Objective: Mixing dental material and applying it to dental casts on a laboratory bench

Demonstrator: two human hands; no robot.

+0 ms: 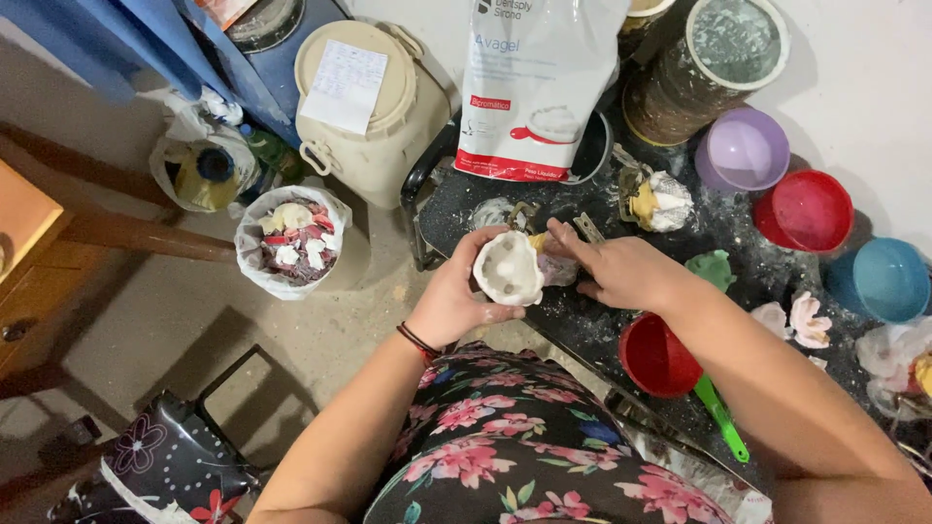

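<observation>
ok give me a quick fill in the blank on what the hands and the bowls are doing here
1. The left hand holds a ____ plaster cast over the edge of the dark worktop.
2. The right hand works at the cast's ____ side.
3. The bowl nearest the right forearm is ____.
4. Between the purple bowl and the blue bowl sits a ____ one.

Missing words: white; right; red; red

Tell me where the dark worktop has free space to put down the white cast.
One bare strip of the worktop lies between the right hand and the red cup. The right side is crowded with the purple bowl, red bowl and blue bowl.
</observation>
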